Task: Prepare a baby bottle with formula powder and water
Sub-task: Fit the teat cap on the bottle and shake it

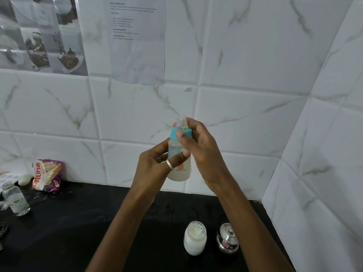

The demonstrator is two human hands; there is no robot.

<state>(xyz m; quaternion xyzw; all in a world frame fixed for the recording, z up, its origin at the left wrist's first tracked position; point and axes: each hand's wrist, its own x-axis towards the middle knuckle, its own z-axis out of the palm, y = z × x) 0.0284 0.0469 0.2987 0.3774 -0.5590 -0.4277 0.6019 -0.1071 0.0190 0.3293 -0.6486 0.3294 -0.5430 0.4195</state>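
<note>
Left hand (155, 165), right hand (202, 146): fingers grip bottle (181, 169) (milky); powder jar (195, 239), steel pot (227, 239) beneath.

— Where is the counter (78, 222) open?
— The middle stretch, between the glass bottle (16, 199) and packet (47, 174) at left and the powder jar (195, 239) near right.
— And right of it?
— A steel pot (227, 238) just beside it, then the side wall (314, 193).

We cannot read the small print on the wall sheet (137, 36), and the left edge cuts off a dark round thing (2, 229) on the counter (78, 232). The right grip (200, 148) hides part of the bottle (182, 173) and its teat.
</note>
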